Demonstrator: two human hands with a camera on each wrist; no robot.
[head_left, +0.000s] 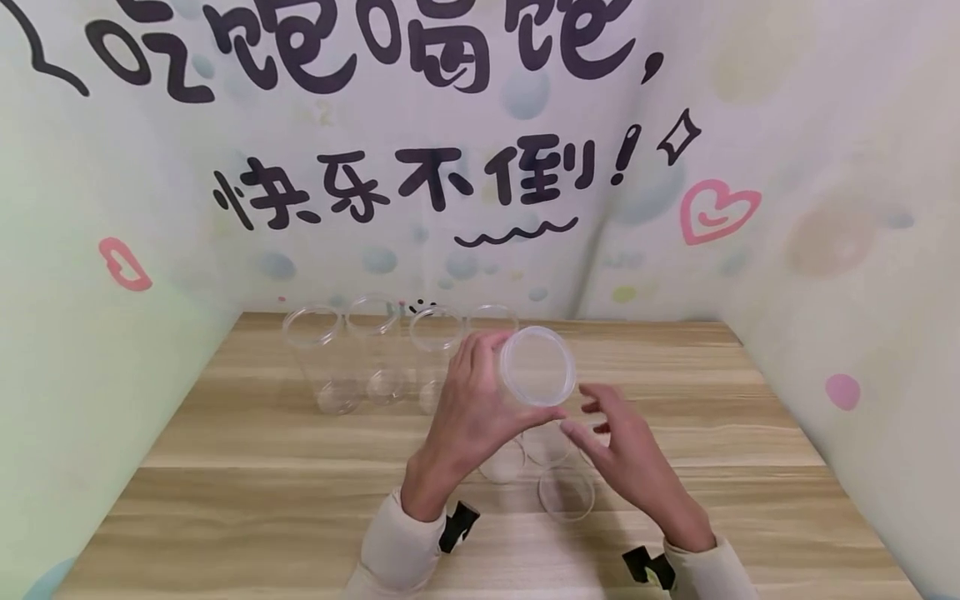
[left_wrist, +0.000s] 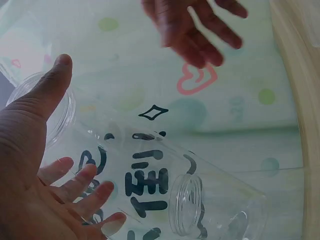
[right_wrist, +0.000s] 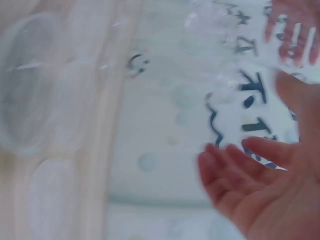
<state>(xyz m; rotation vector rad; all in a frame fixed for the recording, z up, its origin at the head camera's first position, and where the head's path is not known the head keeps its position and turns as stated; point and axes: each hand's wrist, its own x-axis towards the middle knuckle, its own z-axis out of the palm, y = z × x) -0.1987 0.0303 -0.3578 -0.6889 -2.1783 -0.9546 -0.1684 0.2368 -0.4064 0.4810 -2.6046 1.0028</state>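
My left hand (head_left: pixel 468 408) grips a clear plastic jar (head_left: pixel 537 367) near its round top, which faces the head camera and looks whitish. In the left wrist view the thumb lies across the jar's rim (left_wrist: pixel 67 112), and the fingers show through the transparent wall. The jar is held tilted above the table. My right hand (head_left: pixel 626 446) is just right of the jar, holding nothing, its fingers spread and loosely bent. Below the hands, several clear round lids (head_left: pixel 567 493) lie on the wood, partly hidden by the hands.
Several clear open-topped jars (head_left: pixel 315 358) stand at the back left of the wooden table (head_left: pixel 262 517), some partly behind the left hand. A printed backdrop (head_left: pixel 420 267) rises at the table's far edge, with walls at both sides.
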